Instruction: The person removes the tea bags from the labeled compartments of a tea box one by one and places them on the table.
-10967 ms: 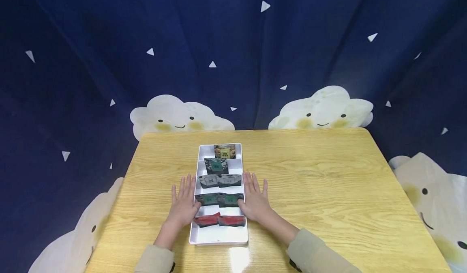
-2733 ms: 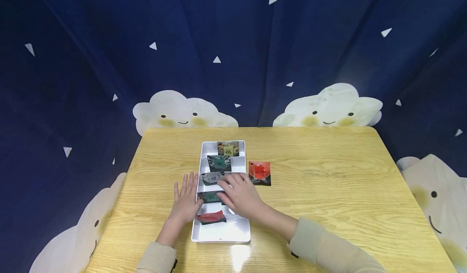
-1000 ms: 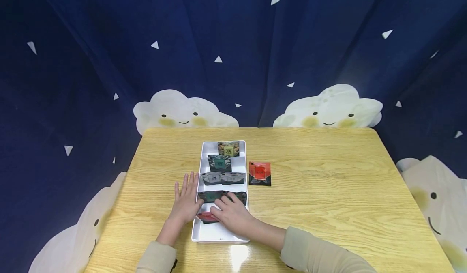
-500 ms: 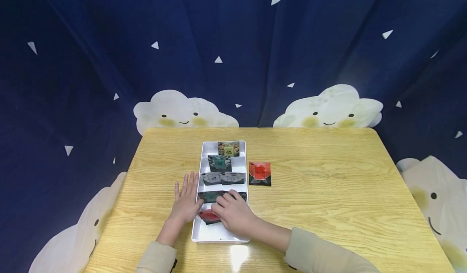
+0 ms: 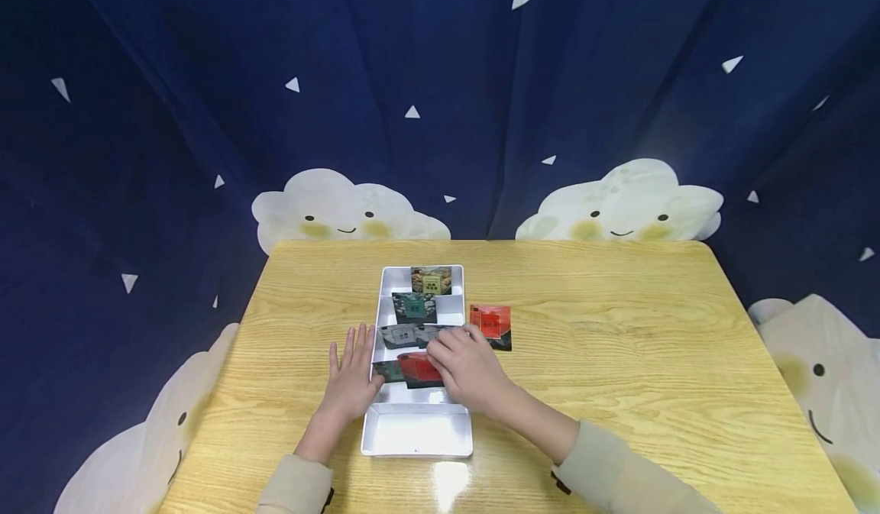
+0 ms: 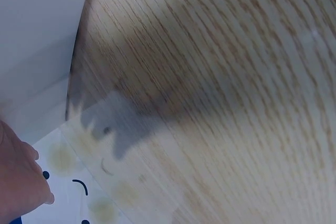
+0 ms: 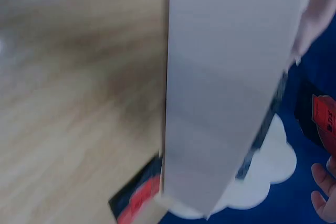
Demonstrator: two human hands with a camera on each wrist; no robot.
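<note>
A white compartment tray [image 5: 416, 431] stands on the wooden table, holding packets in its farther compartments. Along its left side lies my left hand [image 5: 349, 383], fingers straight and thumb over the rim. My right hand [image 5: 474, 367] pinches a red and black packet [image 5: 419, 370] by its right edge, raised above the tray in front of a dark green packet [image 5: 389, 372]. The right wrist view also shows this hand's fingers [image 7: 325, 195] at the red packet [image 7: 324, 116]. A second red packet [image 5: 492, 326] lies flat on the table just right of the tray, partly behind my right hand.
Two grey packets [image 5: 400, 337], partly hidden by the right hand, stand in the tray's middle. Beyond them are a dark packet with a green label [image 5: 414, 308] and a brown one [image 5: 431, 280]. A dark blue curtain [image 5: 440, 101] hangs behind the table [image 5: 619, 361].
One red packet went from the tray to the table earlier. Now my right hand has lifted the other from the nearest row, up and away from me. My left hand stays put.
</note>
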